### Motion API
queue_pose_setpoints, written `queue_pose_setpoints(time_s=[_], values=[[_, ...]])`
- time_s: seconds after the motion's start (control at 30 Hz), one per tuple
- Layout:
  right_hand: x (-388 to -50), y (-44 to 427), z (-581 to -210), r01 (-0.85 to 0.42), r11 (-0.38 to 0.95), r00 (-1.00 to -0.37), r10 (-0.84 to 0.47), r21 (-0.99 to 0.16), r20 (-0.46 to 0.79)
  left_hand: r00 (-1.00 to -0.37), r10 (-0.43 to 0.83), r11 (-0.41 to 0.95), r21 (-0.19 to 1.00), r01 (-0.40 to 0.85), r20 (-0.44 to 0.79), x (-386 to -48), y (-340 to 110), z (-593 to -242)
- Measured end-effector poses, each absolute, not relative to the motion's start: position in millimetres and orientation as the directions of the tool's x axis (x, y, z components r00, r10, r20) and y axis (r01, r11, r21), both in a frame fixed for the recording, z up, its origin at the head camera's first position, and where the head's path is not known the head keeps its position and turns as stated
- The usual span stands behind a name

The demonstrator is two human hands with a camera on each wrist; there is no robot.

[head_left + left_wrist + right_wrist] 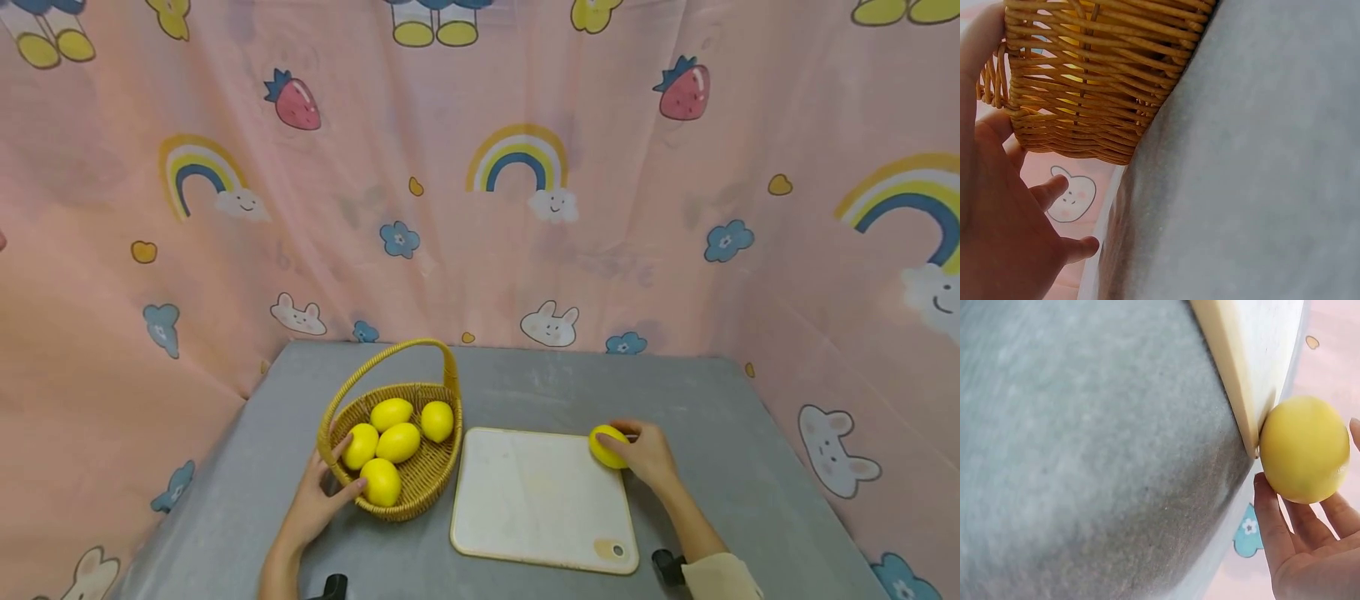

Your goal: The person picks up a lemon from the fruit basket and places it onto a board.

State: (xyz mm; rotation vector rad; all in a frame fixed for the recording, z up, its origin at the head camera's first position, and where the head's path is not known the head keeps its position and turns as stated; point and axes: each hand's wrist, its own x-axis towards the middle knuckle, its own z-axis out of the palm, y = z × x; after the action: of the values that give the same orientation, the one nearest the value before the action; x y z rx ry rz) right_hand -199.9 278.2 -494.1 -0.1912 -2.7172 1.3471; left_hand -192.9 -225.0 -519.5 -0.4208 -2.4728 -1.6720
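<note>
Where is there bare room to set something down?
Most of the white board, left of the lemon in the right hand; the grey table behind the board, and right of that hand. Crowded: the basket, with five lemons and the left hand at its rim.

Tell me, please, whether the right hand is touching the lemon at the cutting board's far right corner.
Touching. The head view shows the right hand holding the lemon, its thumb laid across the yellow skin.

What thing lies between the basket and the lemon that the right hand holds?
In the head view, the white cutting board lies between the basket and the lemon in the right hand. Its top looks bare there.
</note>
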Motion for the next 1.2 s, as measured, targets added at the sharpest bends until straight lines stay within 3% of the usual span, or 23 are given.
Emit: queue_pose_setpoints(time_s=[0.4,0.83,1.0,1.2], values=[[-200.7,282.0,-498.8,0.067,0.601,-0.985,0.165,-0.796,0.042,-0.957,0.154,0.35,0.893,0.285,0.245,-191.3,-226.6,-519.7],[-211.3,274.6,-473.2,0.104,0.551,-0.974,0.223,-0.828,0.026,-0.959,0.145,0.356,0.892,0.279,0.242,-193.2,-226.6,-521.3],[-217.5,258.8,-459.0,0.044,0.567,-0.963,0.242,-0.823,0.116,-0.965,0.138,0.37,0.892,0.258,0.222,-194.1,-226.9,-521.7],[-227.4,223.7,-444.4,-0.064,0.493,-0.964,0.195,-0.868,0.182,-0.968,0.135,0.37,0.896,0.247,0.211,-195.5,-226.6,-522.9]])
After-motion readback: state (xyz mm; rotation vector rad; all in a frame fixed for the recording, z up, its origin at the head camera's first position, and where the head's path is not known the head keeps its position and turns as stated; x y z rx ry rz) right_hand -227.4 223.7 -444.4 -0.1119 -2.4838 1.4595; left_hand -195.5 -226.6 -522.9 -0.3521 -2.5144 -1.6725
